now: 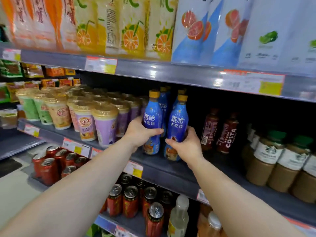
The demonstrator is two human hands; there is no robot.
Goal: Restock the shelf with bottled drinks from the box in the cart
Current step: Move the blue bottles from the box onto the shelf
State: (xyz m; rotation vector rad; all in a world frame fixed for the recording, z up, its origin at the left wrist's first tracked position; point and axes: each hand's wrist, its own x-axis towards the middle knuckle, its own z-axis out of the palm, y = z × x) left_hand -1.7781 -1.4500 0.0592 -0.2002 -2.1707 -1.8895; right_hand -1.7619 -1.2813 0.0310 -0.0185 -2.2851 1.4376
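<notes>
Blue bottles are being set on the shelf [171, 166], just right of the cups [95, 120]: one bottle [151, 120] is gripped by the left hand [142, 132], another [177, 124] by the right hand [186, 144], fingers curled round each. Next, both should be released upright, it is judged.

Blue bottles [177, 127] with yellow caps [154, 93], purple cups [106, 127], red cans [48, 170], grey shelf [171, 170].

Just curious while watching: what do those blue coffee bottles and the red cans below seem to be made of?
The blue coffee bottles look like plastic under a glossy printed sleeve, which catches the light; the caps are matte yellow. The red cans look like metal: silvery tops with pull tabs.
</notes>
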